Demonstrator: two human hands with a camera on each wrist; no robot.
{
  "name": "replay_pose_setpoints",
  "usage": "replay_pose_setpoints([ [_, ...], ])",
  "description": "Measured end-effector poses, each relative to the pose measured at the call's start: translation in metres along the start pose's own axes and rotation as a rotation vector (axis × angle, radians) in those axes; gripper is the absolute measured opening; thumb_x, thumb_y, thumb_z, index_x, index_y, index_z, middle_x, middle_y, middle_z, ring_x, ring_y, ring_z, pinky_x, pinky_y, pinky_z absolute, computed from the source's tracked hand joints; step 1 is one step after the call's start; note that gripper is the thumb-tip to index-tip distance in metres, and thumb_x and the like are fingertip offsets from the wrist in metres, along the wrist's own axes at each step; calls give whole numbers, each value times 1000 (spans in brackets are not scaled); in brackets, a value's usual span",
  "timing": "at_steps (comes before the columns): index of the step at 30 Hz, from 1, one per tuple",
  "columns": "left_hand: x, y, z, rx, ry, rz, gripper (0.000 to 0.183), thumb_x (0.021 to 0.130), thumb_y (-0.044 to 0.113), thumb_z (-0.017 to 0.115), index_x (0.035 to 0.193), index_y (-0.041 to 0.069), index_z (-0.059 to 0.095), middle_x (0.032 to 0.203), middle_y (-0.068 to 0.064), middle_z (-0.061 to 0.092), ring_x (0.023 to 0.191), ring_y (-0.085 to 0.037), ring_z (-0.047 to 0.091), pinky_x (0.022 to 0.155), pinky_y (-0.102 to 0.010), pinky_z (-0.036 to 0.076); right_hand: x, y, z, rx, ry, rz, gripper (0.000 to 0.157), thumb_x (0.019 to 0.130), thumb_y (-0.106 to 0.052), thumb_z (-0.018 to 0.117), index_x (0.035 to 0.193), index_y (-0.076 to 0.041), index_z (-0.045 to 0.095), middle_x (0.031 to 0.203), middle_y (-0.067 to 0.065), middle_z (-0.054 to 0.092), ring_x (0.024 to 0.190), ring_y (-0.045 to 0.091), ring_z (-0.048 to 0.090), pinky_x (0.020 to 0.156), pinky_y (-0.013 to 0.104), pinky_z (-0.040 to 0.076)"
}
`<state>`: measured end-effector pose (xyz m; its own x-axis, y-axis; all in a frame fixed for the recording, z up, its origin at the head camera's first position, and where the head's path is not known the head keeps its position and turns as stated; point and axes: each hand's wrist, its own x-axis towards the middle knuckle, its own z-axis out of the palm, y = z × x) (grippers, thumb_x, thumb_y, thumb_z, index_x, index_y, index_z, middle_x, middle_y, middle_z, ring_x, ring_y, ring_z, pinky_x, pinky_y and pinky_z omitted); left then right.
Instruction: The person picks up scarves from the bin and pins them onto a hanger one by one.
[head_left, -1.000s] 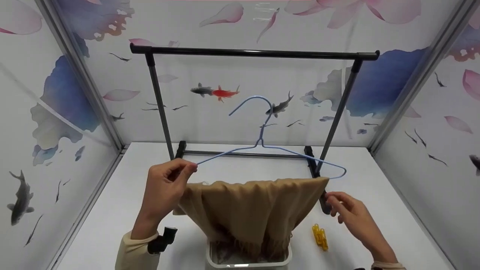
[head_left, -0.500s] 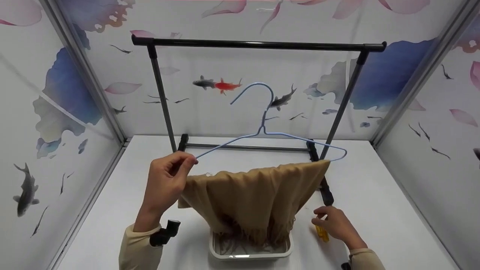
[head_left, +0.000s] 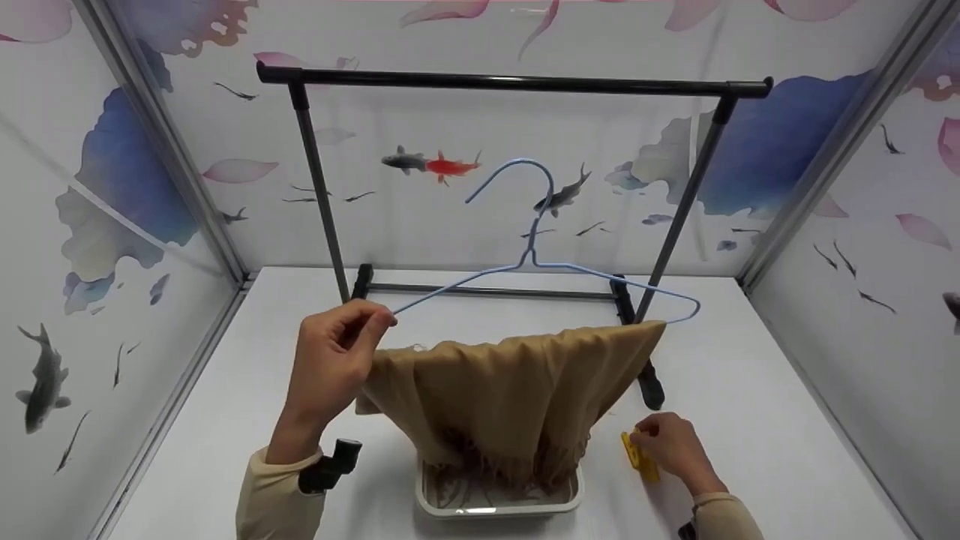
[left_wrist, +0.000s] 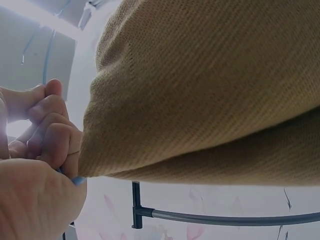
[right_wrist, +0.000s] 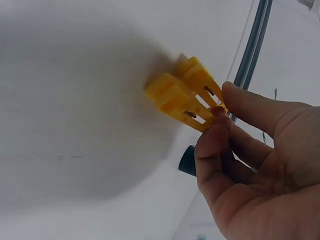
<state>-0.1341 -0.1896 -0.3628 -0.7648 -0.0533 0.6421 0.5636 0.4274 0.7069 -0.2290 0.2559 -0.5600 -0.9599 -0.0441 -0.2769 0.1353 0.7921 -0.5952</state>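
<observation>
My left hand pinches the left arm of a blue wire clothes hanger, holding it up with its hook at the top. A tan fringed scarf drapes over the hanger's lower bar, gathered in folds, its right corner higher than its left. On the table at the right, my right hand has thumb and fingertips on yellow clothespins. Two clothespins lie side by side in the right wrist view, thumb and finger pinching the end of one. In the left wrist view the scarf hides most of the hanger.
Below the scarf's fringe stands a white plastic basin. A black garment rack stands behind the hanger, its right foot reaching forward near the right hand. Printed panels enclose the white table at the back and sides.
My right hand has come down from beside the scarf's right corner to the clothespins and now pinches one. The hanger and scarf have risen slightly on the right in view.
</observation>
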Motion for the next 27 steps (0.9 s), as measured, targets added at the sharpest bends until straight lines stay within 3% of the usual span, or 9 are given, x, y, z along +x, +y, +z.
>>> replay_pose_setpoints([
  [5,-1,-1,1,9,-13,-9,12,98,1,66,91,6,75,78,0,65,60,-10,47,55,-21,39,-7,-1,-3,27,30,-16,14,94,-16,72,97,-2,72,97,10,71,86,22,64,72,35,54],
  [10,0,-2,1,27,-9,8,13,97,-1,67,91,8,75,79,3,66,61,-11,48,55,-23,41,-26,-17,-20,61,140,-106,17,94,-21,75,99,-5,74,107,14,74,97,31,72,75,41,58],
  [15,-1,1,0,47,-3,22,14,97,0,67,91,9,75,79,4,65,63,-11,50,58,-23,43,-63,-54,-37,126,225,-156,36,94,-28,77,121,-6,67,112,9,71,107,31,69,87,43,59],
  [18,-1,4,0,52,-5,9,13,97,1,67,91,9,75,81,4,67,67,-12,53,62,-22,45,-87,-80,-43,164,230,-176,44,93,-28,77,130,-7,65,115,8,71,106,26,69,91,36,58],
  [22,-1,5,2,55,-8,3,12,98,3,66,92,8,75,83,2,68,69,-12,55,64,-22,47,-116,-113,-45,261,245,-263,35,90,-19,80,122,-10,71,113,5,73,101,18,70,86,24,58],
  [27,-1,4,4,61,0,8,11,99,6,67,92,8,75,82,2,67,67,-12,52,63,-22,45,-134,-160,-35,455,271,-457,26,86,-8,83,111,-12,75,105,2,75,93,12,72,81,22,58],
])
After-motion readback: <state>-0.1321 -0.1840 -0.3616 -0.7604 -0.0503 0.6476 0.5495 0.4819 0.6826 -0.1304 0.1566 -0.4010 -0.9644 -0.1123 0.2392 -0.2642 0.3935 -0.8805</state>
